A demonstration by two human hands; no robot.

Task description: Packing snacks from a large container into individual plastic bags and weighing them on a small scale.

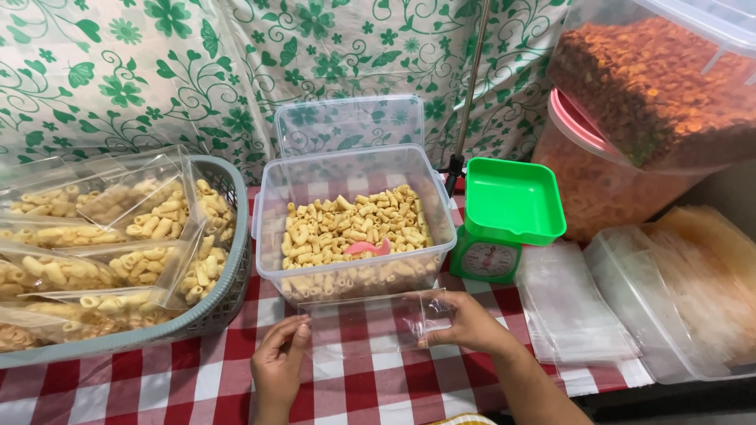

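My left hand (pixel 279 356) and my right hand (pixel 466 321) hold an empty clear plastic bag (pixel 368 321) between them, just above the red-and-white checked tablecloth (pixel 362 386). The left fingers pinch its left edge, the right fingers pinch its right edge. Right behind the bag stands a clear plastic tub (pixel 268 228) partly filled with pale tube-shaped snacks (pixel 346 224). A small pink scoop (pixel 370 249) lies on the snacks. The tub's lid (pixel 349 124) leans upright behind it.
A grey basket (pixel 224 303) at left holds several filled snack bags. A green kitchen scale (pixel 504 212) stands right of the tub. Stacked empty bags (pixel 571 307) and a clear box of bags (pixel 693 299) lie at right. Tubs of orange snacks (pixel 654 86) rise behind.
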